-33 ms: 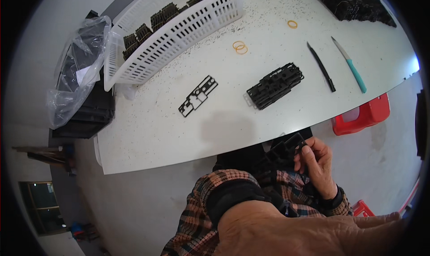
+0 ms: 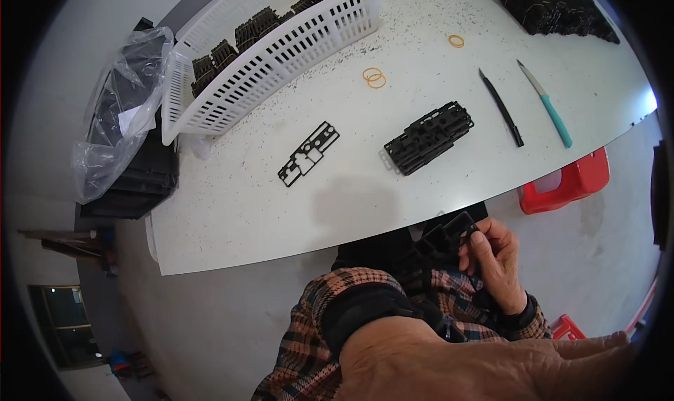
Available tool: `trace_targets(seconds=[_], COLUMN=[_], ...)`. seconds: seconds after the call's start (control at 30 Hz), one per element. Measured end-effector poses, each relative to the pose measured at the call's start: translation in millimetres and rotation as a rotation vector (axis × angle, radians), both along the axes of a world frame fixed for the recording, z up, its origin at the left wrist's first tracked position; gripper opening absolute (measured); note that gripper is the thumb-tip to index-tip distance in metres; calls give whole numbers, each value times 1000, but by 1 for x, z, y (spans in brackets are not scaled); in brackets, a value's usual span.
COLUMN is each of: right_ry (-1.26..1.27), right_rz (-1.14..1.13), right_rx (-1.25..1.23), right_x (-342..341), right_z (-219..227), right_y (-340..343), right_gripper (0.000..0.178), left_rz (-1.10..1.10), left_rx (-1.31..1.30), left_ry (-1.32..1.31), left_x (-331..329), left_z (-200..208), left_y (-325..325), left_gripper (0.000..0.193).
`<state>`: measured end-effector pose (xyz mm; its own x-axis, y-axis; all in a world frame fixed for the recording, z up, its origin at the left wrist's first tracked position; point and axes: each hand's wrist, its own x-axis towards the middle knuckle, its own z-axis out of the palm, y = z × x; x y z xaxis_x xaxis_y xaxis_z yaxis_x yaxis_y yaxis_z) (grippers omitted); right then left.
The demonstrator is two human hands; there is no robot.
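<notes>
Below the table's near edge, my right hand (image 2: 496,261) pinches the end of a black plastic frame part (image 2: 449,231) between thumb and fingers. The part's lower end is lost against dark clothing. My left hand (image 2: 470,366) is large and close at the bottom of the view, reaching across to the right with fingers stretched out; I see nothing in it, though its fingertips run into the dark rim. On the white table (image 2: 246,218) lie a single flat black frame piece (image 2: 309,154) and, right of it, a stack of similar black parts (image 2: 430,138).
A black pen-like tool (image 2: 501,108) and a teal-handled knife (image 2: 554,117) lie at the right. Yellow rubber bands (image 2: 374,77) and dark crumbs dot the table. A white basket (image 2: 274,71) holds black bundles; more black parts (image 2: 554,8) are heaped far right. A red stool (image 2: 572,183) stands beside the table.
The whole view has shifted very slightly. Both hands and the black frame part keep nearly the same pose.
</notes>
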<state>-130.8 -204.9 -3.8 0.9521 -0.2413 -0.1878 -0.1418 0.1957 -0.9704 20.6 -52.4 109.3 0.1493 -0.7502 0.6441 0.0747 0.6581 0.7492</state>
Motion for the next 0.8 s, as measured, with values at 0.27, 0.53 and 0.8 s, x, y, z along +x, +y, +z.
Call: trace_targets(seconds=[0.27, 0.53, 0.8], right_ry=[3, 0, -10], right_rz=[-3, 1, -104], right_rx=[-3, 5, 61], right_x=[-7, 1, 2], right_z=[1, 9, 5], right_y=[-5, -1, -11], right_gripper=[22, 22, 19], left_rz=[-8, -15, -66], left_rx=[-25, -20, 8], left_ry=[-41, -55, 1], left_x=[-4, -9, -25], left_z=[3, -2, -1], left_y=[-8, -11, -14], left_gripper=[63, 68, 72])
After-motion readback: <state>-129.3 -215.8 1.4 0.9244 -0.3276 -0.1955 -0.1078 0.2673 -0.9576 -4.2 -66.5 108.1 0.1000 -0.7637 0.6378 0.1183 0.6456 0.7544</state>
